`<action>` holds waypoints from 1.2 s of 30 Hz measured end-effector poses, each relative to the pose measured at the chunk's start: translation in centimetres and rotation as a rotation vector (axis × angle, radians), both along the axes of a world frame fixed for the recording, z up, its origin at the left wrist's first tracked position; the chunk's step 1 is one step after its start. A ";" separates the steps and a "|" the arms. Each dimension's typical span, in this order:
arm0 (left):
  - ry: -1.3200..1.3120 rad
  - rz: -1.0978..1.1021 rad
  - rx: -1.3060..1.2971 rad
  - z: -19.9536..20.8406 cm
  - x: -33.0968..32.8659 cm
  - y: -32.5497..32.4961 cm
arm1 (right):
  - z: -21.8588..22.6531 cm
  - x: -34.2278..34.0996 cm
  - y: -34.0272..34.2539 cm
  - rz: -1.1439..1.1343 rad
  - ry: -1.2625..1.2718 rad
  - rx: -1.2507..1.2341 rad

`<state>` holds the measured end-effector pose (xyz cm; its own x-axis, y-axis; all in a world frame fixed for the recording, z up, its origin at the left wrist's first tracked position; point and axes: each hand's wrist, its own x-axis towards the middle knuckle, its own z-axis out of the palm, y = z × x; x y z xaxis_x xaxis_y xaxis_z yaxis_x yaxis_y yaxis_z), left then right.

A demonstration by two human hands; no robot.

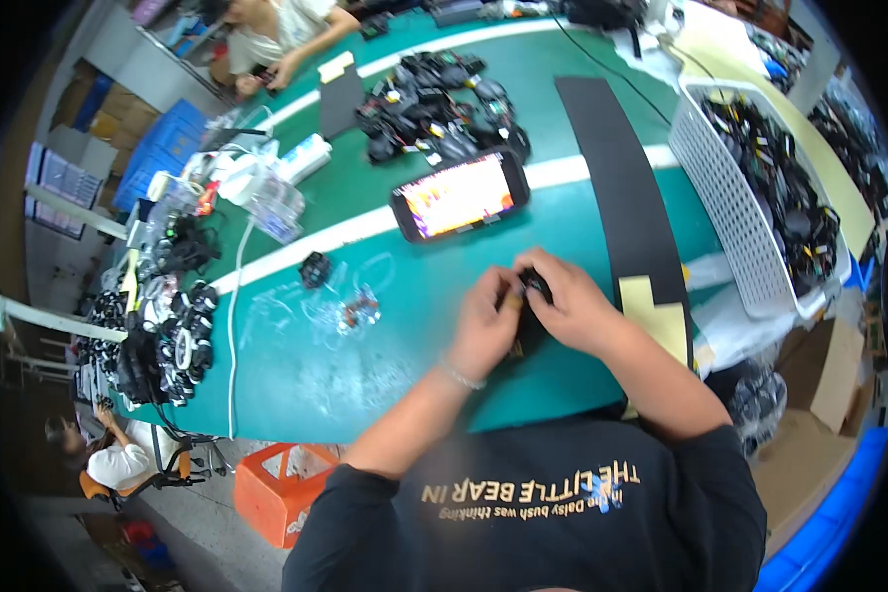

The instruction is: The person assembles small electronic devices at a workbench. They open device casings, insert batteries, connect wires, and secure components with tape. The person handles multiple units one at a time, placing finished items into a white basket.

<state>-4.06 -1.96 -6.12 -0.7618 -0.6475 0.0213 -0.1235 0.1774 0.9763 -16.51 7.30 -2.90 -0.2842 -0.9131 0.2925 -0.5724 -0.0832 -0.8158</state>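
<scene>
Right of the frame's centre, above the green bench (296,380), holds a small black part (536,283) in the bent fingers of the right hand (569,304); cannot tell a grip from a mere touch in the fingers of the left hand (483,318), bent close at the part's left side; lies right at the fingertips, between both hands, nearer to the right one; seems to slant, in the short stretch on show, from upper left to lower right (mostly hidden behind the fingers); cannot give, therefore, the full long axis or a sure pointing direction; toward upper centre, shows a black phone (461,194), tilted, screen lit; left of centre, a dark bundle (315,269) near clear plastic scraps (358,312).
</scene>
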 end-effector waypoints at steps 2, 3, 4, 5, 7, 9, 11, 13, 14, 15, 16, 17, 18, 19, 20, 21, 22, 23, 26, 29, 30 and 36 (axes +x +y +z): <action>0.092 -0.010 0.059 0.2 0.0 0.0 | -0.1 0.3 -0.1 -0.001 0.052 -0.097; 0.185 -0.033 -0.046 -1.0 -0.1 -0.3 | -0.5 0.2 -0.1 0.000 0.150 -0.154; 0.197 -0.033 0.034 -1.0 -0.1 -0.1 | -0.4 0.3 -0.1 -0.007 0.197 -0.152; 0.208 -0.036 0.114 -0.9 0.0 -0.1 | -0.3 0.5 -0.1 -0.017 0.242 -0.150; 0.207 -0.030 0.179 -0.6 0.4 -0.2 | 0.0 0.8 -0.1 -0.032 0.308 -0.135; 0.188 -0.043 0.153 -0.5 0.3 0.0 | 0.7 0.8 0.2 -0.051 0.305 -0.103; 0.071 -0.045 -0.199 -0.5 0.5 0.0 | 0.4 0.9 0.1 -0.069 0.334 -0.097; -0.127 -0.089 -0.170 0.8 0.3 -0.2 | -0.8 0.1 0.4 -0.109 0.405 0.019; -0.017 -0.094 -0.360 -1.1 0.9 -0.7 | -0.7 0.5 0.1 -0.099 0.394 0.009; -0.092 -0.104 0.043 1.3 0.5 -0.2 | -0.7 0.3 0.4 -0.133 0.399 0.011; -0.044 -0.093 -0.031 0.2 0.5 -0.7 | -0.8 0.4 0.2 -0.110 0.392 -0.002; -0.061 -0.093 -0.010 0.4 0.4 -0.8 | -1.2 0.1 0.0 -0.087 0.389 -0.017; -0.054 -0.095 -0.008 0.7 0.5 -0.8 | -1.6 0.2 -0.1 -0.097 0.379 -0.048; -0.019 -0.113 0.047 0.8 0.3 -0.7 | -1.8 0.1 -0.2 -0.102 0.379 -0.078; 0.017 -0.127 0.104 0.9 -0.1 -0.5 | -1.9 0.0 0.1 -0.104 0.382 -0.108; 0.006 -0.135 0.096 0.9 0.0 -0.6 | -1.9 0.1 0.2 -0.113 0.377 -0.121; -0.004 -0.139 0.088 0.9 -0.1 -0.6 | -1.8 0.2 0.3 -0.118 0.373 -0.135; -0.013 -0.140 0.079 1.0 -0.2 -0.7 | -1.8 0.1 0.4 -0.120 0.370 -0.150; -0.133 -0.158 0.000 1.4 0.2 -1.1 | -2.1 0.1 0.3 -0.095 0.358 -0.124; -0.252 -0.151 -0.186 2.1 0.8 -1.2 | -0.9 0.6 0.3 -0.079 0.328 0.064; -0.219 -0.103 -0.219 2.4 0.8 -0.8 | -0.6 0.7 0.1 -0.080 0.347 0.159; -0.069 -0.112 -0.145 1.3 1.4 -1.4 | -0.2 0.8 0.4 0.000 0.436 0.050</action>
